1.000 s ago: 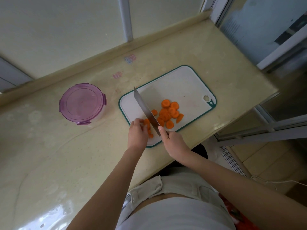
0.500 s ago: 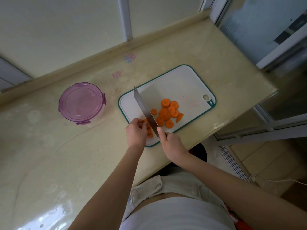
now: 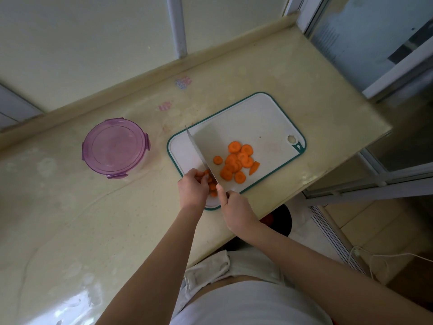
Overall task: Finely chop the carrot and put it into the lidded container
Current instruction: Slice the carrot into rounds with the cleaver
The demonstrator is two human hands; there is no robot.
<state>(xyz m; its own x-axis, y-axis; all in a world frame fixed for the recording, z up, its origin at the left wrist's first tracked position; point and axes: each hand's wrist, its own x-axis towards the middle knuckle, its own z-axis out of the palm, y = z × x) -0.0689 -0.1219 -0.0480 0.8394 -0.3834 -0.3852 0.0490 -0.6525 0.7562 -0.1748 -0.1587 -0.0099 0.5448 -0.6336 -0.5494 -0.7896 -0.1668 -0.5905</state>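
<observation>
Knife (image 3: 201, 156) gripped in right hand (image 3: 236, 205), left hand (image 3: 193, 190) pinching carrot (image 3: 210, 182) steady near cutting board (image 3: 257, 118) corner; container (image 3: 114, 147) lidded.

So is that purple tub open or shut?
Shut: the purple tub has its lid sitting flat on top, side clips down. No carrot is visible inside yet.

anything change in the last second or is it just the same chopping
Almost nothing. The left hand still pins the carrot pieces, the right hand still holds the knife on the cutting board. Slice pile and closed purple container unmoved.
</observation>
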